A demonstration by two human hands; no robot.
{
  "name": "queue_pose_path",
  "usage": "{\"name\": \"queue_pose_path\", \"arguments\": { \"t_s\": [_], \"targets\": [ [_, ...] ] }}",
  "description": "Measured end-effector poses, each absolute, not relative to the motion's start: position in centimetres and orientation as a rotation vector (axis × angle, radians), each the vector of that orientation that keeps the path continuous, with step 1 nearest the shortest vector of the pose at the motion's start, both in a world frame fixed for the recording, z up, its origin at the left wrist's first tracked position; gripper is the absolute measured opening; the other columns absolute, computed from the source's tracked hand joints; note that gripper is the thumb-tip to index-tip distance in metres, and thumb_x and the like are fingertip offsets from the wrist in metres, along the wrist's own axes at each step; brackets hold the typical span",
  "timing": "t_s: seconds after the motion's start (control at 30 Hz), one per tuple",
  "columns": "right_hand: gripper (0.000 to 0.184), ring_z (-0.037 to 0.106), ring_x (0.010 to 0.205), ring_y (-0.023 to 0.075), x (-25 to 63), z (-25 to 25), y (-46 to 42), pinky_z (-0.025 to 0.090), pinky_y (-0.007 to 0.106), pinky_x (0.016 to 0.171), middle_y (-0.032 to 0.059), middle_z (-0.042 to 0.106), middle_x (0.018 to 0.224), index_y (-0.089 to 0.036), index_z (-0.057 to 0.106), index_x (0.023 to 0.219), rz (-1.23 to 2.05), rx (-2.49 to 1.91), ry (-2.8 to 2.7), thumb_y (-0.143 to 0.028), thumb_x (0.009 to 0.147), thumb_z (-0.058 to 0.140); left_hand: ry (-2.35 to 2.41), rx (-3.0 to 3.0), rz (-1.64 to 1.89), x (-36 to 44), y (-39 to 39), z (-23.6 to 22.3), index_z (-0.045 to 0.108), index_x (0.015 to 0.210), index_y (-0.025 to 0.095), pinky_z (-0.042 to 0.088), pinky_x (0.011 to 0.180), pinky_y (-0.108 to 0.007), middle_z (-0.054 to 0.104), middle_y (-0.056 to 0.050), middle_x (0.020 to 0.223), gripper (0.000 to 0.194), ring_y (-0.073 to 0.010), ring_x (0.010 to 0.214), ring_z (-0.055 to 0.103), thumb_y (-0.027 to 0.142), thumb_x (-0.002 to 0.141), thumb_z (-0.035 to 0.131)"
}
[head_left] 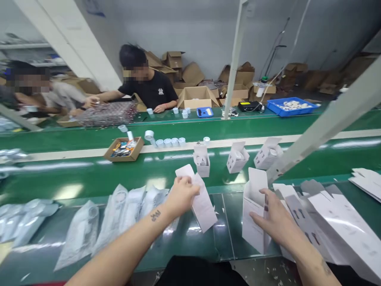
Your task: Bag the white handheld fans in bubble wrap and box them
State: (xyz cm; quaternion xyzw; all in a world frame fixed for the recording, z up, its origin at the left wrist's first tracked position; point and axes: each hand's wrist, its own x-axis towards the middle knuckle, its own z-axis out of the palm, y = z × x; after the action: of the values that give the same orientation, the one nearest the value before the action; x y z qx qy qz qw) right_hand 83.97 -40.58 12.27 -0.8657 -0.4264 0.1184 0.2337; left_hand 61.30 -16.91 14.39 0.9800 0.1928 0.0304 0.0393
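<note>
Tilted box: a white carton (204,208) with its flap up, leaning over the near surface (224,242), in the left hand (182,196)
Left hand: closed in a narrow grip around the upper part of that carton, near the flap
Upright box: a second white carton (253,234), standing open at the top on the near surface, to the right of the tilted one and apart from it
Right hand: spread wide (276,218), thumb and fingers apart, right up against the upright box; from here I can't tell how firmly it touches
Flat cartons: white printed ones (342,222) lying overlapped, just right of the right hand
Bagged goods: pale items in clear wrapping (85,224), in a row to the left, partly behind the left forearm
Filled boxes: three small open white boxes (203,169) standing on the green belt (89,171) beyond the hands, pale things showing inside
Cups: a short row of pale blue ones (174,142) on the far side of the belt, beside a brown box (128,159) of small colourful packets
Blue tray: on the far bench (274,107), heaped with small white pieces
People: one in a black shirt (154,91) across the line, an arm stretched over stacked clear plastic (110,113); another in a light shirt (64,95) farther left
</note>
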Motion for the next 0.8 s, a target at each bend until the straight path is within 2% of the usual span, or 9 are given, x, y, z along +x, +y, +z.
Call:
{"name": "queue_pose_path", "arguments": {
  "t_s": [0.1,0.23,0.33,0.43,0.53,0.6,0.67,0.73,0.8],
  "targets": [
    [0.065,0.06,0.096,0.0297,81.3,10.0,-37.4,0.05,0.044,0.08,0.0122,0.054,0.115,-0.022,0.036,0.124,0.346,-2.167,-1.104,-0.048,0.071,0.063,0.663,2.958,0.227,59.9,-11.7,16.3,0.067,0.079,0.019,0.041,0.085,-0.038,0.057,-0.008,0.084,0.018,-0.023,0.095,0.049,0.02,0.086,0.052],
    [0.062,0.059,0.1,0.0314,76.8,4.4,-33.1,0.05,0.048,0.083,0.0138,0.052,0.114,-0.021,0.034,0.116,0.196,-1.928,-1.115,-0.05,0.071,0.066,0.423,3.11,0.242,59.9,-5.3,16.5,0.066,0.077,0.018,0.04,0.087,-0.038,0.058,-0.007,0.072,0.022,-0.0232,0.091,0.045,0.01,0.084,0.046],
    [0.052,0.056,0.109,0.0317,73.8,1.0,-31.3,0.049,0.051,0.087,0.016,0.048,0.121,-0.023,0.032,0.115,0.106,-1.787,-1.238,-0.043,0.078,0.062,0.328,3.246,0.186,60.3,-1.1,15.0,0.065,0.077,0.018,0.038,0.091,-0.044,0.062,-0.008,0.071,0.025,-0.0246,0.091,0.045,0.004,0.081,0.045],
    [0.043,0.048,0.121,0.0319,71.9,-0.3,-30.9,0.048,0.052,0.091,0.0182,0.041,0.128,-0.023,0.031,0.116,0.054,-1.717,-1.367,-0.032,0.084,0.057,0.235,3.28,0.112,59.4,0.9,12.8,0.064,0.077,0.02,0.034,0.1,-0.05,0.062,-0.006,0.069,0.023,-0.025,0.096,0.047,0.002,0.076,0.05],
    [0.043,0.045,0.126,0.0305,71.3,-0.2,-31.7,0.048,0.049,0.092,0.0189,0.036,0.134,-0.023,0.03,0.12,0.131,-1.71,-1.48,-0.024,0.085,0.054,0.335,3.264,0.234,56.6,-1.3,9.8,0.064,0.087,0.022,0.03,0.106,-0.055,0.066,-0.006,0.081,0.022,-0.026,0.105,0.05,0.006,0.078,0.053],
    [0.044,0.043,0.129,0.0302,71.3,0.3,-32.3,0.049,0.048,0.092,0.0187,0.034,0.138,-0.023,0.029,0.122,0.214,-1.732,-1.514,-0.02,0.085,0.052,0.697,3.145,0.499,54.4,-5.3,7.3,0.062,0.1,0.02,0.039,0.102,-0.051,0.065,-0.01,0.102,0.019,-0.0277,0.106,0.052,0.016,0.085,0.052],
    [0.043,0.043,0.129,0.0299,71.5,0.7,-32.8,0.049,0.047,0.091,0.0183,0.033,0.14,-0.024,0.03,0.122,0.286,-1.76,-1.514,-0.019,0.084,0.05,1.084,2.916,0.705,52.5,-10.0,4.5,0.058,0.105,0.016,0.051,0.089,-0.042,0.059,-0.016,0.115,0.021,-0.0281,0.103,0.057,0.025,0.089,0.05],
    [0.042,0.049,0.124,0.0287,71.7,1.1,-33.0,0.05,0.047,0.09,0.018,0.035,0.14,-0.025,0.029,0.121,0.329,-1.788,-1.489,-0.02,0.085,0.049,1.149,2.863,0.701,51.6,-13.4,2.2,0.057,0.106,0.017,0.056,0.079,-0.039,0.058,-0.018,0.114,0.022,-0.0285,0.097,0.061,0.027,0.087,0.052],
    [0.041,0.055,0.116,0.0269,71.9,1.5,-33.0,0.051,0.046,0.087,0.0173,0.039,0.138,-0.026,0.029,0.12,0.365,-1.809,-1.466,-0.022,0.085,0.049,1.149,2.851,0.672,51.8,-14.4,1.1,0.055,0.109,0.018,0.056,0.08,-0.038,0.056,-0.017,0.116,0.026,-0.0281,0.098,0.062,0.026,0.085,0.055]
  ]
}}
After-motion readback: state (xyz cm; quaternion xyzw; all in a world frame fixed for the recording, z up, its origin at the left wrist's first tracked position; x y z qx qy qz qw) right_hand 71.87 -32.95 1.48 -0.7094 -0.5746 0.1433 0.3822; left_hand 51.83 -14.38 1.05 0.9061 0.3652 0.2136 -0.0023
